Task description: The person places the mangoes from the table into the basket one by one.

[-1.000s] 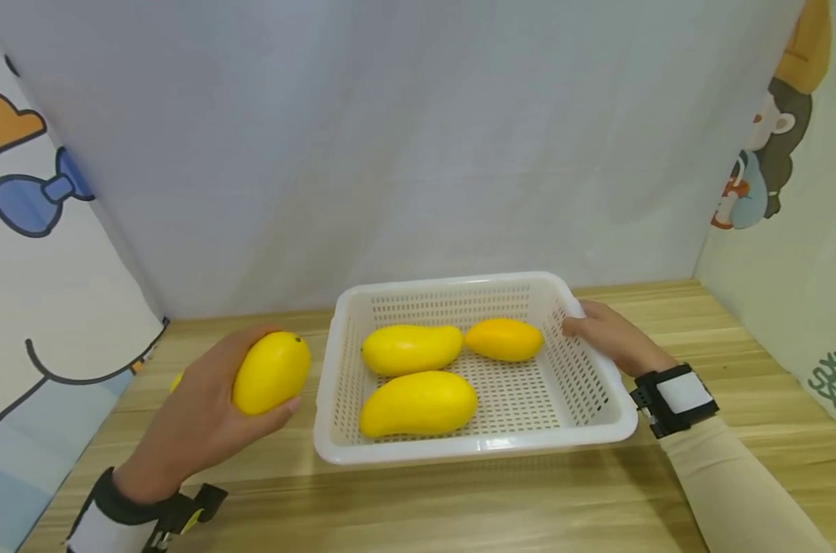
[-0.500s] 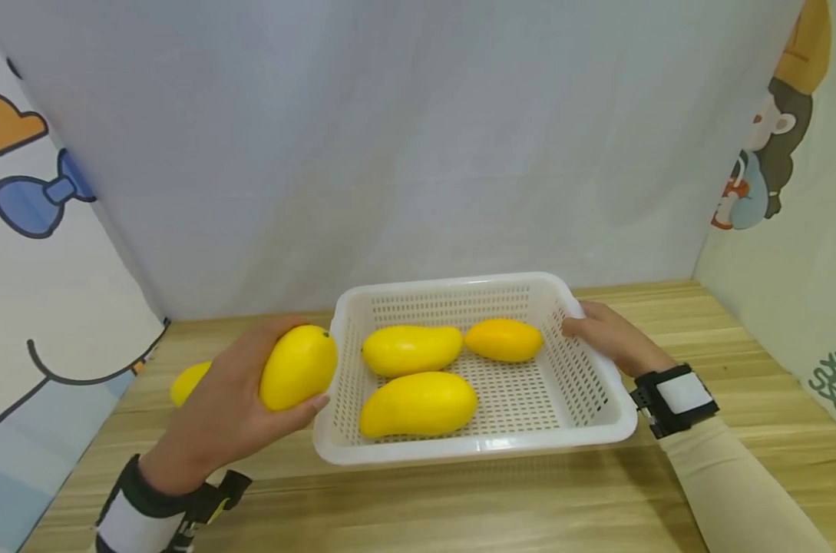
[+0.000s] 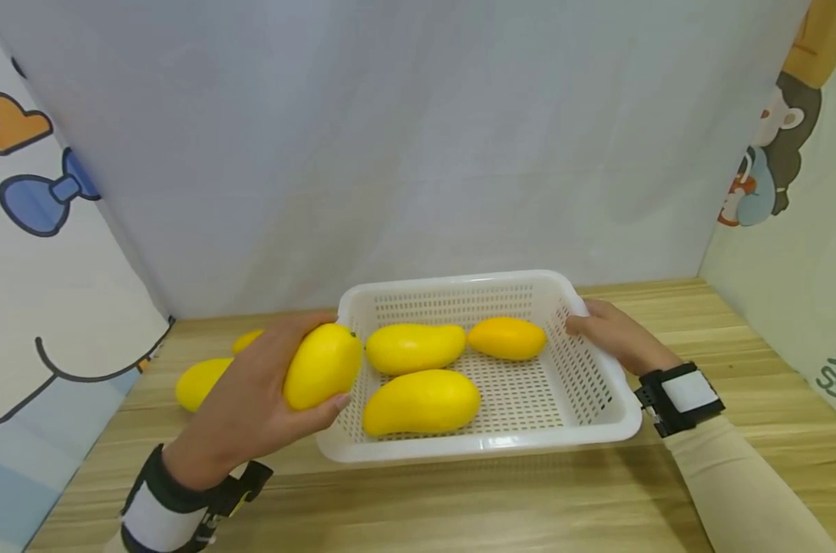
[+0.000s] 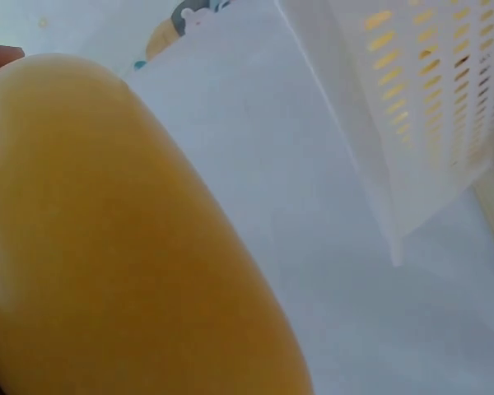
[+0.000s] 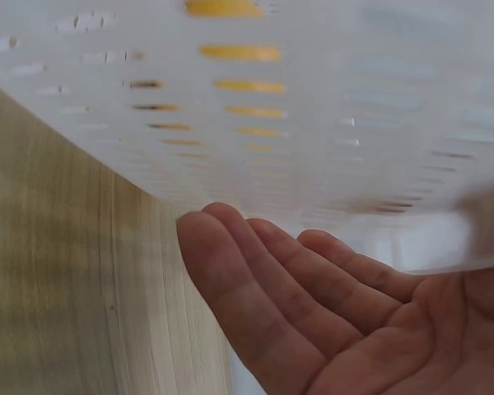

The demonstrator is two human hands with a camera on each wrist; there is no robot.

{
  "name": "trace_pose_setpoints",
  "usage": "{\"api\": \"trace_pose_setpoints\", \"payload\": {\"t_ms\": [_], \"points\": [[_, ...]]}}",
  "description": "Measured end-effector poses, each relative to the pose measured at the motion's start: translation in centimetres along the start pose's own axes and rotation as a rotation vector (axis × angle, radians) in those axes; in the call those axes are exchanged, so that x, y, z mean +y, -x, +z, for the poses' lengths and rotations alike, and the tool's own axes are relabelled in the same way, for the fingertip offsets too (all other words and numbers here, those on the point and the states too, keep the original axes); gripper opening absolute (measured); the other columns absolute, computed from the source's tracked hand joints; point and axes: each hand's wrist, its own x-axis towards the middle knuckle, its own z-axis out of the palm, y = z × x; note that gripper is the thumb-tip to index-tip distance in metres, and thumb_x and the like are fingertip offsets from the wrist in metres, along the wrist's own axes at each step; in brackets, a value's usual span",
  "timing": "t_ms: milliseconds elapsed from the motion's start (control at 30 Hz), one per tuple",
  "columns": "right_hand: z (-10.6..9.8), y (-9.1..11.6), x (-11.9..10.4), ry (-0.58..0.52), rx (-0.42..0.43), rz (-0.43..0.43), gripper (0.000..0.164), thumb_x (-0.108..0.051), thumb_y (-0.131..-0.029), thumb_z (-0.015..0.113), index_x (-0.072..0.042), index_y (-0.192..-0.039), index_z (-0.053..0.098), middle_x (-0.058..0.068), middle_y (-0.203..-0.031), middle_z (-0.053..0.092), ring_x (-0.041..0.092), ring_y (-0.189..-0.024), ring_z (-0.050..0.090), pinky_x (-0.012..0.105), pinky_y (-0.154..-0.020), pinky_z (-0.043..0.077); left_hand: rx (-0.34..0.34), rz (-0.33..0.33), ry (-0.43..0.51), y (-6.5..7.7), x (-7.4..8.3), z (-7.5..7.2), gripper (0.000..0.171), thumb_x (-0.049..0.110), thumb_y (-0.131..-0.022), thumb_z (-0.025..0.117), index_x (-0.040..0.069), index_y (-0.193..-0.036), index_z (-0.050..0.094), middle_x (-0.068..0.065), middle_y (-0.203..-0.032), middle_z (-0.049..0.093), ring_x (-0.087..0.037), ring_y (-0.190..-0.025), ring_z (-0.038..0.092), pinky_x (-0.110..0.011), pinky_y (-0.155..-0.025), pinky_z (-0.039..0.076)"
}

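In the head view my left hand [image 3: 252, 407] grips a yellow mango [image 3: 325, 364] over the left rim of a white plastic basket [image 3: 487, 443]. That mango fills much of the left wrist view. Two yellow mangoes [image 3: 418, 349] and a smaller orange-yellow mango [image 3: 506, 338] lie inside the basket. My right hand [image 3: 618, 338] holds the basket's right side, thumb inside the rim. In the right wrist view its fingers [image 5: 288, 284] lie along the outer wall. Behind my left hand, another mango [image 3: 199, 382] lies on the table, partly hidden.
A smaller orange-yellow fruit [image 3: 247, 340] shows past my left hand, mostly covered by it. The wooden table [image 3: 459, 507] ends at a pale cloth backdrop [image 3: 418, 153]. Panels with printed cartoons stand on the left and right.
My left hand has carried its mango rightward, from beside the basket to over its left rim. Fruits behind that hand have come into sight. The right hand and basket keep their place.
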Motion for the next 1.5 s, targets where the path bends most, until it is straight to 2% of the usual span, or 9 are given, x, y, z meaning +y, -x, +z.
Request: {"api": "trace_pose_setpoints", "payload": {"t_ms": [300,633,767,867,1267,1367,1500], "points": [[-0.1,-0.2,0.1,-0.006,-0.002,-0.002,0.050,-0.017,-0.094,0.040,0.001,-0.138,0.028,0.031,-0.111,0.056,0.038,-0.082,0.064,0.049,-0.064,0.053,0.020,0.015,-0.029,-0.5,0.5,0.0,0.076,0.043,-0.070,0.074,0.025,-0.135,0.039,0.007,-0.121,0.050,-0.009,-0.091,0.047,-0.030,-0.068,0.048],[-0.2,-0.5,-0.3,-0.011,-0.014,-0.012,0.050,-0.018,-0.094,0.041,0.002,-0.138,0.028,0.032,-0.112,0.055,0.038,-0.083,0.063,0.049,-0.066,0.053,0.031,0.052,0.033,-1.6,1.1,-0.2,0.074,0.042,-0.072,0.073,0.025,-0.136,0.038,0.009,-0.117,0.051,-0.008,-0.084,0.049,-0.028,-0.064,0.048],[-0.2,-0.3,-0.3,-0.027,-0.018,-0.012,0.050,-0.016,-0.094,0.040,0.002,-0.138,0.027,0.034,-0.113,0.054,0.039,-0.084,0.063,0.049,-0.066,0.053,0.011,0.076,0.046,-2.4,1.4,0.0,0.070,0.044,-0.075,0.070,0.026,-0.135,0.039,0.011,-0.119,0.050,-0.008,-0.087,0.048,-0.028,-0.067,0.048],[-0.3,-0.2,-0.2,-0.025,-0.017,-0.015,0.049,-0.016,-0.094,0.040,0.003,-0.138,0.028,0.034,-0.112,0.054,0.039,-0.083,0.063,0.049,-0.066,0.053,0.005,0.093,0.042,-3.2,1.7,0.1,0.067,0.046,-0.076,0.068,0.025,-0.134,0.040,0.011,-0.117,0.051,-0.007,-0.084,0.049,-0.026,-0.064,0.047],[-0.3,-0.1,0.1,-0.030,-0.007,-0.002,0.050,-0.016,-0.094,0.041,0.002,-0.138,0.027,0.033,-0.114,0.053,0.038,-0.084,0.063,0.049,-0.066,0.053,0.038,0.221,0.039,-6.8,3.1,1.6,0.063,0.050,-0.079,0.062,0.019,-0.131,0.044,0.005,-0.116,0.054,-0.008,-0.084,0.049,-0.023,-0.061,0.047],[-0.1,-0.2,0.3,-0.030,-0.004,-0.001,0.050,-0.016,-0.094,0.041,0.002,-0.138,0.027,0.033,-0.114,0.054,0.038,-0.084,0.063,0.049,-0.066,0.053,0.029,0.232,0.018,-7.6,3.3,2.3,0.064,0.054,-0.080,0.060,0.018,-0.131,0.044,0.003,-0.118,0.054,-0.009,-0.084,0.049,-0.023,-0.061,0.047],[0.0,-0.2,0.3,-0.024,0.000,-0.002,0.051,-0.016,-0.094,0.041,0.002,-0.139,0.027,0.032,-0.114,0.053,0.037,-0.084,0.063,0.049,-0.066,0.053,0.002,0.212,-0.036,-8.3,3.5,3.2,0.067,0.060,-0.081,0.054,0.019,-0.132,0.043,0.002,-0.115,0.055,-0.010,-0.082,0.048,-0.023,-0.058,0.046]]}}
